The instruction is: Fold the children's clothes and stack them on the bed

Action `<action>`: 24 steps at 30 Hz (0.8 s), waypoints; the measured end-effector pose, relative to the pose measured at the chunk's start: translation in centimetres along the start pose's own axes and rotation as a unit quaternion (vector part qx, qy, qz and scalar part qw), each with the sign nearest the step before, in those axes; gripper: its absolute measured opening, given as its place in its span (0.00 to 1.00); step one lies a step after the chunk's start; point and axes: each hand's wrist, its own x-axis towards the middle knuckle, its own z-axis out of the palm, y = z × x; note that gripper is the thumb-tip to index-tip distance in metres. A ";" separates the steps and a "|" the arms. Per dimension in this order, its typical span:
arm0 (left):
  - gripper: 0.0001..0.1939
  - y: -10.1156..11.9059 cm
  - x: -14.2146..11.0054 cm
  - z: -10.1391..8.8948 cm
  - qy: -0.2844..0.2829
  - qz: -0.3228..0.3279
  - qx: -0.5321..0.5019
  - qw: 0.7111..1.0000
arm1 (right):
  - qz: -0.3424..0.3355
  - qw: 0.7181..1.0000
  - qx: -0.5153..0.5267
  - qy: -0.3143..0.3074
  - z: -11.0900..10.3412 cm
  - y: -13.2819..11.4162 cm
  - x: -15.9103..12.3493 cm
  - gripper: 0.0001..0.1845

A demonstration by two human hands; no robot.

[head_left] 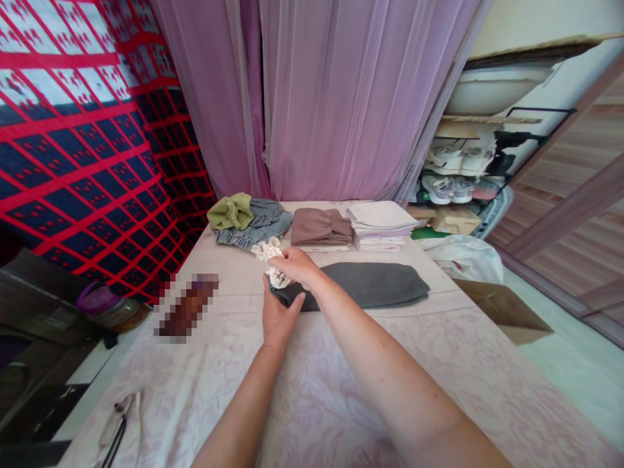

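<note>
A long, flat-folded dark grey garment (375, 285) lies across the middle of the bed. My left hand (280, 317) is at its left end, with the thumb on top and the fingers around the edge, partly hidden. Just above it, my right hand (296, 265) is closed on a cream-white ruffled lace piece (268, 249), which hangs over the garment's left end. Whether the lace is sewn to the grey garment cannot be told. My right forearm crosses over the front of the garment.
Behind stand a folded brown garment (316, 227), a stack of white folded cloths (383, 221) and a heap of blue denim (268, 222) with a green cloth (231, 211). Eyeglasses (117, 426) lie front left on the patterned sheet (341, 390). A blurred-out patch covers something at left.
</note>
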 end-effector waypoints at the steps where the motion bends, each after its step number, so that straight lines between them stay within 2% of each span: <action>1: 0.43 0.0 0.0 0.1 0.016 -0.040 -0.019 0.999 | -0.002 1.000 -0.017 -0.001 0.4 -0.2 0.0 0.11; 3: 0.37 -0.1 0.1 0.2 0.049 -0.114 -0.046 0.991 | -0.007 0.999 -0.038 -0.004 1.2 -0.5 0.0 0.12; 5: 0.33 -0.6 0.2 -0.2 0.036 -0.118 -0.031 0.992 | -0.011 0.999 -0.033 -0.011 1.7 -0.5 0.0 0.12; 10: 0.35 -2.0 0.6 -1.9 -0.007 -0.008 0.092 0.996 | 0.005 1.000 -0.001 0.003 1.1 1.5 0.1 0.08; 14: 0.36 -1.9 0.7 -2.3 -0.054 0.099 0.151 0.982 | 0.034 0.997 0.050 0.038 -1.1 5.0 -0.8 0.07; 16: 0.34 -1.6 0.6 -2.0 -0.088 0.133 0.158 0.975 | 0.077 0.991 0.103 0.047 -2.3 6.9 -1.5 0.06; 20: 0.32 -0.8 0.5 -1.4 -0.140 0.157 0.137 0.968 | 0.152 0.975 0.153 0.054 -3.8 10.0 -3.1 0.06; 24: 0.24 -0.2 1.7 -1.1 -0.158 0.147 0.102 0.971 | 0.161 0.975 0.128 0.087 -4.2 12.2 -3.7 0.08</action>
